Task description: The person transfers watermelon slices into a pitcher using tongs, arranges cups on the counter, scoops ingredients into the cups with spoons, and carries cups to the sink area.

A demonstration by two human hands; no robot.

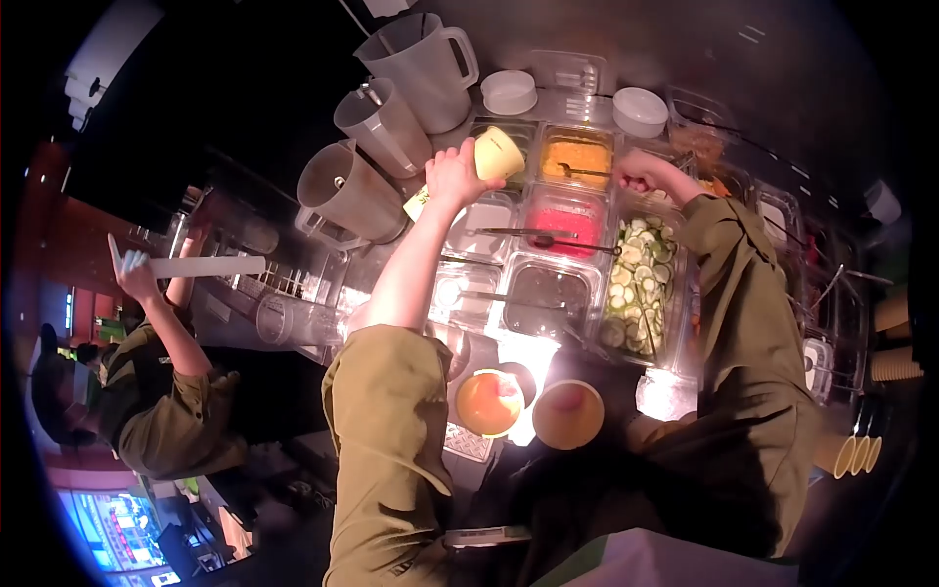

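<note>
My left hand (454, 178) is closed around a pale yellow paper cup (499, 154), held tilted over the back left containers. Part of the cup is behind my fingers. My right hand (642, 178) has curled fingers at the handle end of a dark spoon (583, 173), whose bowl rests in a clear container of orange food (577, 149). In front of that stands a container of red-pink food (565, 221) with utensils laid across it. Sliced cucumbers (641, 279) fill a long container below my right hand. Two cups (490, 402) (567, 415) stand near me, orange inside.
Three plastic pitchers (416, 73) (381, 122) (344, 191) line the back left. White round tubs (509, 92) (641, 112) sit behind the containers. At far left a co-worker's hand (137, 274) holds a long white object (210, 266). Stacked cups (849, 455) lie at right.
</note>
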